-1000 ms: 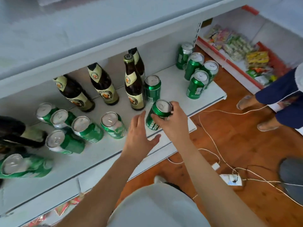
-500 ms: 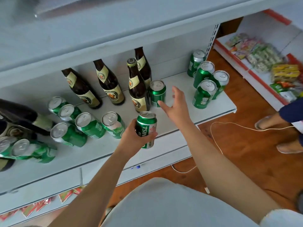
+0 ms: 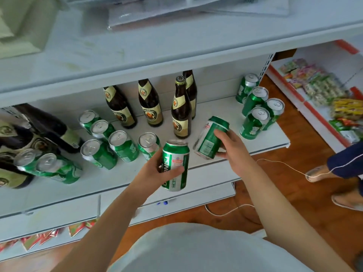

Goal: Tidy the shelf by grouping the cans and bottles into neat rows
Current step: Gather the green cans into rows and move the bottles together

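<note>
My left hand (image 3: 157, 172) grips an upright green beer can (image 3: 175, 163) above the front edge of the white shelf (image 3: 216, 118). To its right, my right hand (image 3: 229, 146) holds a second green can (image 3: 209, 140), tilted with its top pointing up and right, lifted off the shelf. Several brown bottles (image 3: 181, 112) with cream labels stand at the back. A cluster of green cans (image 3: 110, 140) stands left of my hands. Another group of green cans (image 3: 255, 107) stands at the shelf's right end.
Dark bottles (image 3: 23, 138) and two cans (image 3: 49, 167) crowd the far left of the shelf. An upper shelf board (image 3: 176, 46) overhangs the bottles. Another person's feet (image 3: 318, 173) and a white cable (image 3: 275, 161) are on the wooden floor at right, beside a snack shelf (image 3: 322, 89).
My right hand has picked up the can that stood beside the front bottle and tilted it. My left hand keeps its can, now a little lower and further right.
</note>
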{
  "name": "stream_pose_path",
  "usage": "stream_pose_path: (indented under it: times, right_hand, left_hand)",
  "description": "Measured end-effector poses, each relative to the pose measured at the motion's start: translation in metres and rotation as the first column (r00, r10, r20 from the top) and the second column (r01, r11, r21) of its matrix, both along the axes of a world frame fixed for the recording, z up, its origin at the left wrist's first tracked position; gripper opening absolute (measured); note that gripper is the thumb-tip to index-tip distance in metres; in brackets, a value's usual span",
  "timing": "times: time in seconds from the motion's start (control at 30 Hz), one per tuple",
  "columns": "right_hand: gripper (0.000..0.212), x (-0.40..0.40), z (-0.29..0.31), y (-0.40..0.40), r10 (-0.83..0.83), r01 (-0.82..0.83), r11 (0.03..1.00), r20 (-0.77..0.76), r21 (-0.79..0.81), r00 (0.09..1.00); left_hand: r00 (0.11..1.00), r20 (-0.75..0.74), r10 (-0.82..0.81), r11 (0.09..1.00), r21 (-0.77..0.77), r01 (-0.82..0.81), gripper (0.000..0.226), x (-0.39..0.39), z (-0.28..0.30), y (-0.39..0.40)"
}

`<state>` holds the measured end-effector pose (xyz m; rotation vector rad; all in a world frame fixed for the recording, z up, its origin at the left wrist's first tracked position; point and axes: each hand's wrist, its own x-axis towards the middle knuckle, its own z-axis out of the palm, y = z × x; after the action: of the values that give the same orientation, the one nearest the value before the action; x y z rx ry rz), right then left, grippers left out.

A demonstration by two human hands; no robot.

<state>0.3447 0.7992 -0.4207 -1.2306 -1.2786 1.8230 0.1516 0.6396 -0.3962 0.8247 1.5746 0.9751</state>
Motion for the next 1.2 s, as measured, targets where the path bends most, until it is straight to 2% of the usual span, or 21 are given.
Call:
stream_pose_path:
  times: [0.07, 0.13, 0.2, 0.27, 0.43, 0.63, 0.87, 1.0, 1.1, 1.2]
  right_hand:
    - [0.025, -0.002, 0.018, -0.025, 0.068, -0.068, 0.997, 0.011, 0.036, 0.998]
    - [0.029, -0.013, 0.037, -0.049, 0.137, -0.143, 0.981, 0.053, 0.134, 0.989]
    - [0.034, -0.029, 0.052, -0.07, 0.185, -0.202, 0.952, 0.096, 0.228, 0.978]
    - [0.036, -0.054, 0.064, -0.091, 0.225, -0.249, 0.928, 0.114, 0.279, 0.968]
    - [0.032, -0.138, 0.076, -0.147, 0.275, -0.286, 0.921, 0.082, 0.264, 0.958]
    - [0.049, -0.261, 0.069, -0.248, 0.425, -0.446, 0.841, 0.138, 0.305, 0.895]
    - [0.054, -0.407, 0.073, -0.37, 0.503, -0.549, 0.718, 0.227, 0.428, 0.834]
    - [0.061, -0.486, 0.072, -0.423, 0.51, -0.564, 0.659, 0.256, 0.497, 0.821]
    - [0.065, -0.541, 0.062, -0.452, 0.51, -0.573, 0.631, 0.276, 0.524, 0.814]
    - [0.054, -0.598, 0.046, -0.466, 0.491, -0.577, 0.587, 0.317, 0.568, 0.811]
  left_hand:
    - [0.999, 0.054, -0.001, 1.0, 0.029, -0.001, 0.063, -0.005, 0.006, -0.017]
    - [0.995, 0.097, 0.038, 0.998, 0.053, -0.043, 0.052, -0.012, 0.013, -0.036]
    - [0.987, 0.127, 0.099, 0.991, 0.08, -0.109, 0.044, -0.022, 0.015, -0.056]
    - [0.966, 0.163, 0.201, 0.971, 0.1, -0.219, 0.045, -0.037, 0.015, -0.081]
    - [0.882, 0.198, 0.427, 0.879, 0.139, -0.457, 0.059, -0.091, 0.011, -0.158]
    - [0.745, 0.222, 0.629, 0.729, 0.166, -0.665, 0.057, -0.18, 0.001, -0.273]
    - [0.57, 0.061, 0.819, 0.553, 0.179, -0.814, 0.07, -0.289, 0.013, -0.398]
    - [0.414, -0.017, 0.91, 0.407, 0.229, -0.884, 0.06, -0.345, 0.006, -0.446]
    - [0.359, -0.1, 0.928, 0.372, 0.253, -0.893, 0.063, -0.389, -0.003, -0.469]
    - [0.363, -0.17, 0.916, 0.397, 0.252, -0.883, 0.062, -0.441, -0.014, -0.478]
